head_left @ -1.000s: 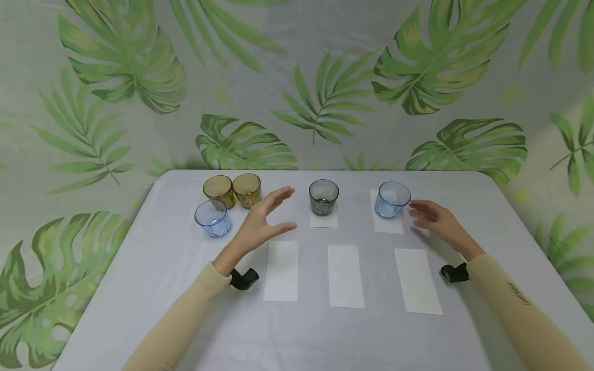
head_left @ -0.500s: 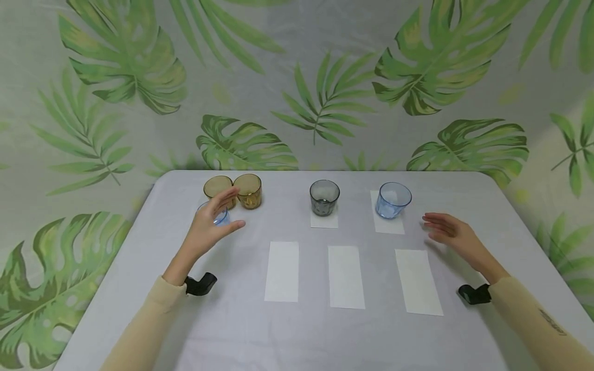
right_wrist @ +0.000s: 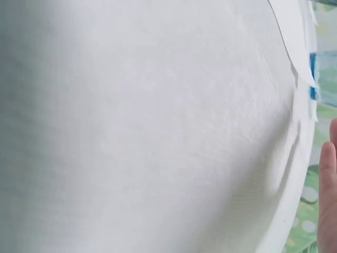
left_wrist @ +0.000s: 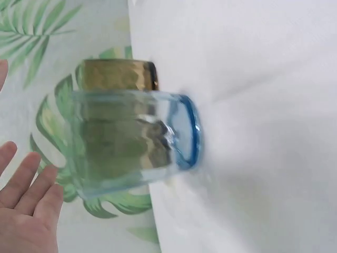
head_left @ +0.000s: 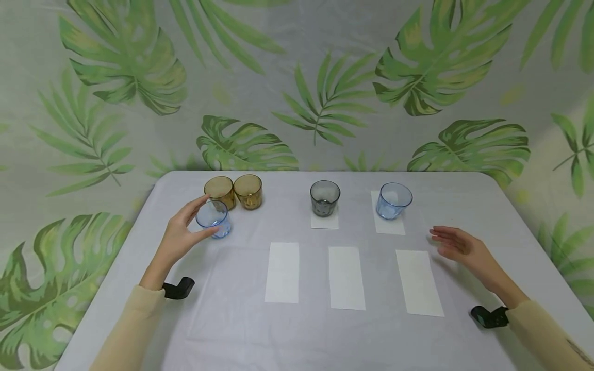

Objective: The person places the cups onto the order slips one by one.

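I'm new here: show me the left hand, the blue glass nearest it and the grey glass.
Left hand [head_left: 179,235]: head view, its middle.
Blue glass [left_wrist: 131,142]: left wrist view, side wall.
Grey glass [head_left: 324,205]: head view, front wall.

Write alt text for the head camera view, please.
A left hand is poised at a blue glass near two amber glasses on a white table. The right hand holds nothing; a gray glass and another blue glass stand on paper strips, with three more strips in front.
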Action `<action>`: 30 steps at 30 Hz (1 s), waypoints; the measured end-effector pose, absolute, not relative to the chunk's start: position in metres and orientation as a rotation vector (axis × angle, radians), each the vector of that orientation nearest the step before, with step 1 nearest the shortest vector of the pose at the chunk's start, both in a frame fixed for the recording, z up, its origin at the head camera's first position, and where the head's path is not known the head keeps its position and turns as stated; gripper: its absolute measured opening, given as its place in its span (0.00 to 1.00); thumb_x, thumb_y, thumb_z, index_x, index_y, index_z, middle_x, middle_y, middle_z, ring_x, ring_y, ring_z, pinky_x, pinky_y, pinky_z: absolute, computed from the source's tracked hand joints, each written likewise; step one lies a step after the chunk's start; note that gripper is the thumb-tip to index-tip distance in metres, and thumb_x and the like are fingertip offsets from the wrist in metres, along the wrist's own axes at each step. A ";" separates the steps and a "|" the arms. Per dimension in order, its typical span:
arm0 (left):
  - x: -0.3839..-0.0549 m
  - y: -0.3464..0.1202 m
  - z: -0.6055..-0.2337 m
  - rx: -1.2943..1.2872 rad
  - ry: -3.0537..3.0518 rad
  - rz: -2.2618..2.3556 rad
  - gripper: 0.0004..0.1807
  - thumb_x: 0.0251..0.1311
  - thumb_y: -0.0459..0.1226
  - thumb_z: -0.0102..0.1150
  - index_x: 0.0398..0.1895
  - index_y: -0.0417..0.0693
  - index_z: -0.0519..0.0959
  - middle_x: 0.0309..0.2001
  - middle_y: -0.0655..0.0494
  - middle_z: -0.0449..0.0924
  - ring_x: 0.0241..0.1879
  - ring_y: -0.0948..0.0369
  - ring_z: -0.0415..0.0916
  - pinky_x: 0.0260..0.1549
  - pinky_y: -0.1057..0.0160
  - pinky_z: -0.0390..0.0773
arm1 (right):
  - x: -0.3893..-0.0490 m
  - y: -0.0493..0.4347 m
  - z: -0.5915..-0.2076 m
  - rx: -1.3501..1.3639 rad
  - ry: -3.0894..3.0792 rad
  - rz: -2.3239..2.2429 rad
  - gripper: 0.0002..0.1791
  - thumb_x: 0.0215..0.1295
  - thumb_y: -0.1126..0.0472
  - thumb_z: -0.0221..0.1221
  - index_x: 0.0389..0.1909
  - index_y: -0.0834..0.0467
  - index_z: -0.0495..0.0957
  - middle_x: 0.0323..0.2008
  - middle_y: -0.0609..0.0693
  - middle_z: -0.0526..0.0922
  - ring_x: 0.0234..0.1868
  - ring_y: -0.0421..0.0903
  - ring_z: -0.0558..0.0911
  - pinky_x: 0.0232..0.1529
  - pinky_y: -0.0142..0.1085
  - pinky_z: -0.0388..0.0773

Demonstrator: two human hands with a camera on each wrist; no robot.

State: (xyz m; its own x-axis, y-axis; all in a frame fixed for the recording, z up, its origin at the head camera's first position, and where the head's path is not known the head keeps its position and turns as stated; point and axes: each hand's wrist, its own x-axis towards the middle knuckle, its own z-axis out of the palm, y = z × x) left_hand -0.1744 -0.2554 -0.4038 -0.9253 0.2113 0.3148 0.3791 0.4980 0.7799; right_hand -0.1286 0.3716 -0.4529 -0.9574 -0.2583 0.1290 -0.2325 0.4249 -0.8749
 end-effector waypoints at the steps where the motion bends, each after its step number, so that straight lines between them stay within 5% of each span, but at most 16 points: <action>1: -0.176 -0.259 -0.407 -0.505 -2.561 -1.393 0.42 0.49 0.28 0.71 0.69 0.38 0.63 0.67 0.42 0.63 0.67 0.45 0.58 0.64 0.73 0.57 | -0.126 0.371 -0.453 -0.457 2.629 -1.599 0.28 0.67 0.72 0.56 0.66 0.70 0.62 0.59 0.47 0.75 0.56 0.31 0.74 0.50 0.19 0.70; 12: -0.170 -0.259 -0.403 -0.439 -2.587 -1.436 0.41 0.50 0.24 0.68 0.67 0.27 0.60 0.67 0.31 0.58 0.66 0.38 0.56 0.63 0.75 0.57 | -0.105 0.357 -0.451 -0.351 2.666 -1.523 0.26 0.67 0.67 0.58 0.64 0.63 0.66 0.58 0.47 0.76 0.55 0.29 0.73 0.50 0.18 0.70; 20: -0.172 -0.258 -0.409 -0.368 -2.627 -1.474 0.41 0.52 0.26 0.68 0.68 0.30 0.59 0.67 0.31 0.57 0.66 0.39 0.55 0.64 0.55 0.59 | -0.090 0.353 -0.453 -0.362 2.636 -1.440 0.25 0.68 0.64 0.57 0.64 0.63 0.66 0.58 0.40 0.74 0.56 0.25 0.69 0.51 0.17 0.68; 30: -0.179 -0.265 -0.425 -0.371 -2.598 -1.551 0.41 0.53 0.26 0.68 0.70 0.33 0.59 0.67 0.34 0.59 0.65 0.39 0.57 0.63 0.44 0.59 | -0.078 0.350 -0.462 -0.370 2.662 -1.313 0.27 0.65 0.60 0.61 0.63 0.60 0.69 0.61 0.50 0.72 0.57 0.17 0.61 0.52 0.13 0.60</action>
